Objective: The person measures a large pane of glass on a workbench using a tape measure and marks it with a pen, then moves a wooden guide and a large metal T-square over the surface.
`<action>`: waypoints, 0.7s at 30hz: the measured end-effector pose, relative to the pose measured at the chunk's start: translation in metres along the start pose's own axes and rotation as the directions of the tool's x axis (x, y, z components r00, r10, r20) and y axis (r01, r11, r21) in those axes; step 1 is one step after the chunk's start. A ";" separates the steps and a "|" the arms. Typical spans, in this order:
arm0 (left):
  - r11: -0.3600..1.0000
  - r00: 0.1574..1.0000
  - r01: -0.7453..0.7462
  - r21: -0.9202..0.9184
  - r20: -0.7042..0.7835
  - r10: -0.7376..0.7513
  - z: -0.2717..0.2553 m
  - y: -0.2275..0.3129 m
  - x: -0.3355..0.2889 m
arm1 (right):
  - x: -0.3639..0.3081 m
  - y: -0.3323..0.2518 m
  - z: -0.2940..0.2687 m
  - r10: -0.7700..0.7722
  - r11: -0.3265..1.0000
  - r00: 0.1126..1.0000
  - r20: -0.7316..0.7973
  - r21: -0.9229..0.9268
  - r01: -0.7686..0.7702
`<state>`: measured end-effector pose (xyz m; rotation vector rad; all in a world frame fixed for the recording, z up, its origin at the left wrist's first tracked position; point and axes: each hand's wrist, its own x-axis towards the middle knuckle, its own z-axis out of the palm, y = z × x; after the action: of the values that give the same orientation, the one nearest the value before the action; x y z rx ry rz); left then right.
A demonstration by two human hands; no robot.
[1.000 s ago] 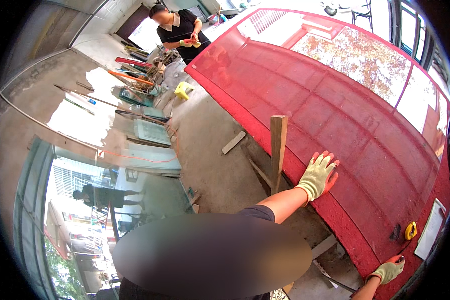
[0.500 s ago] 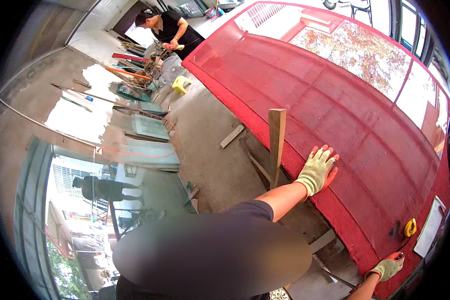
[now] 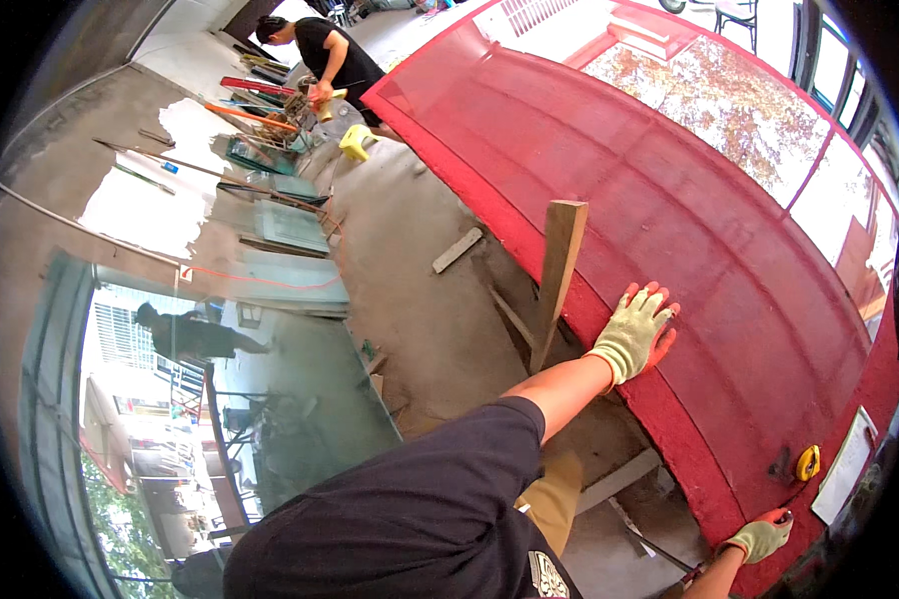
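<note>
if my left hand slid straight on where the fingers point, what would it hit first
Nothing visible: beyond your left hand, the red tabletop looks free, though the bright reflections farther on make depth hard to judge.

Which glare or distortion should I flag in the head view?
Head view: bright foliage reflections across the far side of the red table; head view, left: more reflections in the glass panel; head view: fisheye bows the table's far edge, corners go black.
</note>
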<state>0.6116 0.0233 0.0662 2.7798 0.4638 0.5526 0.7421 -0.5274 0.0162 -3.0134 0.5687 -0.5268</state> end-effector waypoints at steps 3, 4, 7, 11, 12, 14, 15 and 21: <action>1.000 1.000 -0.012 0.003 -0.021 0.012 -0.001 -0.003 0.002 | -0.007 -0.019 -0.017 0.034 0.999 0.999 0.019 -0.004 -0.034; 1.000 1.000 -0.009 0.004 -0.019 0.010 -0.002 -0.003 0.001 | -0.008 -0.020 -0.018 0.028 1.000 0.999 0.024 -0.004 -0.028; 1.000 1.000 -0.007 -0.005 -0.015 0.007 -0.002 -0.003 0.002 | -0.007 -0.014 -0.012 -0.006 1.000 1.000 0.005 0.024 0.006; 1.000 1.000 -0.003 -0.024 -0.010 0.003 0.000 -0.003 0.002 | -0.005 -0.003 -0.003 -0.042 0.999 0.998 -0.049 0.032 0.043; 1.000 1.000 -0.001 -0.023 -0.013 0.000 0.000 -0.003 0.001 | -0.006 -0.006 -0.005 -0.045 0.999 0.998 -0.051 0.020 0.046; 1.000 1.000 0.000 -0.024 -0.013 -0.001 0.000 -0.003 0.001 | -0.008 -0.013 -0.012 -0.041 0.999 0.997 -0.066 -0.021 0.040; 1.000 1.000 0.000 -0.019 -0.014 0.000 0.000 -0.004 0.001 | -0.009 -0.017 -0.016 -0.023 1.000 0.998 -0.051 0.003 0.023; 1.000 1.000 -0.003 -0.010 -0.011 0.003 -0.002 -0.003 0.000 | -0.009 -0.018 -0.019 -0.037 0.999 0.998 -0.042 0.021 0.038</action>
<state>0.6099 0.0261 0.0671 2.7693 0.4584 0.5695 0.7338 -0.5069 0.0327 -3.0043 0.5062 -0.5945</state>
